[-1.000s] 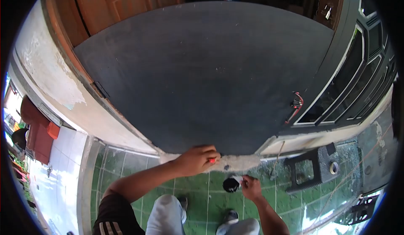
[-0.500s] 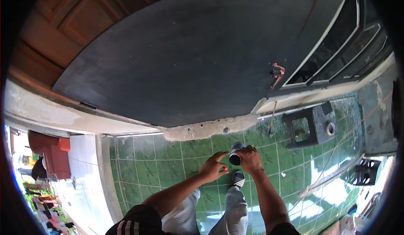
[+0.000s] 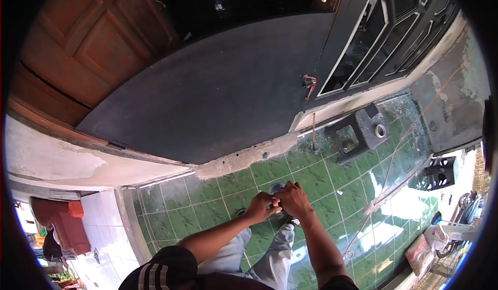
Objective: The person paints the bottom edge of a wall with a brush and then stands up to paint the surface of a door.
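Note:
My right hand is closed round a dark, cup-shaped cylinder, mostly hidden behind the fingers; its exact kind cannot be made out. Pinched in the fingertips of my left hand is a small red-orange piece, too small to name. Both hands are close together in front of my legs, with the red piece right beside the cylinder. Below them lies a green tiled floor. Ahead stands a large dark grey panel with a curved top edge.
A black-and-red tool hangs by the panel's right edge. On the floor are a dark stool on its side, a tape roll on it, a cord and a black crate. A wooden door is at left.
My hands have come together, bringing the red piece up to the cylinder. The view has tilted up and turned, showing more above the panel and to the right.

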The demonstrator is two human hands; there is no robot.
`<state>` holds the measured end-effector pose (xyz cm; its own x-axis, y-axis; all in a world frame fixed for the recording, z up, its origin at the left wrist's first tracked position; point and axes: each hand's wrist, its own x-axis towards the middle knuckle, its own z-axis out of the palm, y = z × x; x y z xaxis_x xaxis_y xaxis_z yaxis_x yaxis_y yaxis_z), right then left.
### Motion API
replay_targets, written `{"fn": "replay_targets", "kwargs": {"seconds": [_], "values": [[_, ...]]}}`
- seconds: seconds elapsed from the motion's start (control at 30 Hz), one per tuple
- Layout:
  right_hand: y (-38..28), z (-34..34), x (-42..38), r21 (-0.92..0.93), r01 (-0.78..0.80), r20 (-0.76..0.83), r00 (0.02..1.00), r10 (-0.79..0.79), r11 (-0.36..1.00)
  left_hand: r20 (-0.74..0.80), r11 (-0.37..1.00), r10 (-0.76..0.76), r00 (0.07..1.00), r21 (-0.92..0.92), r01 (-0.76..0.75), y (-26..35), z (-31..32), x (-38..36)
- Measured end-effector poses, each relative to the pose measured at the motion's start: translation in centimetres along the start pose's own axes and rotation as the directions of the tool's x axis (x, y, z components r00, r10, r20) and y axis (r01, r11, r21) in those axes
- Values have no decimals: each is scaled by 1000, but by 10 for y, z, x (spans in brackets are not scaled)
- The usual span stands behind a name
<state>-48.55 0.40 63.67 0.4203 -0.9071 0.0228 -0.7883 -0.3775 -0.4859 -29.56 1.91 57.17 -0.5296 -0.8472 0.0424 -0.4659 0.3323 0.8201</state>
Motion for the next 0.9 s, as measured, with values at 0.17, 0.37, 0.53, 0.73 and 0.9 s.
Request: {"fn": "replay_targets", "kwargs": {"seconds": [0.17, 0.37, 0.53, 0.73, 0.9], "values": [[-40, -24, -11, -4, -13, -27, 1000, 13, 1000, -47, 998, 18, 999, 65, -15, 32, -20, -16], [-51, -22, -24, 455, -219, -134, 941, 309, 863, -140, 995, -59, 988, 73, 70, 62, -22, -19], [-85, -50, -57, 556, -162, -258, 899, 354, 815, -155, 963, -199, 968, 152, 222, 97, -1, -25], [-55, -4, -102, 451, -219, -282, 885, 371, 865, -218, 965, -224, 950, 89, 248, 91, 67, -47], [-27, 14, -122, 350, -93, -309, 928, 208, 932, -258, 965, -212, 943, 96, 243, 82, 101, -60]]}}
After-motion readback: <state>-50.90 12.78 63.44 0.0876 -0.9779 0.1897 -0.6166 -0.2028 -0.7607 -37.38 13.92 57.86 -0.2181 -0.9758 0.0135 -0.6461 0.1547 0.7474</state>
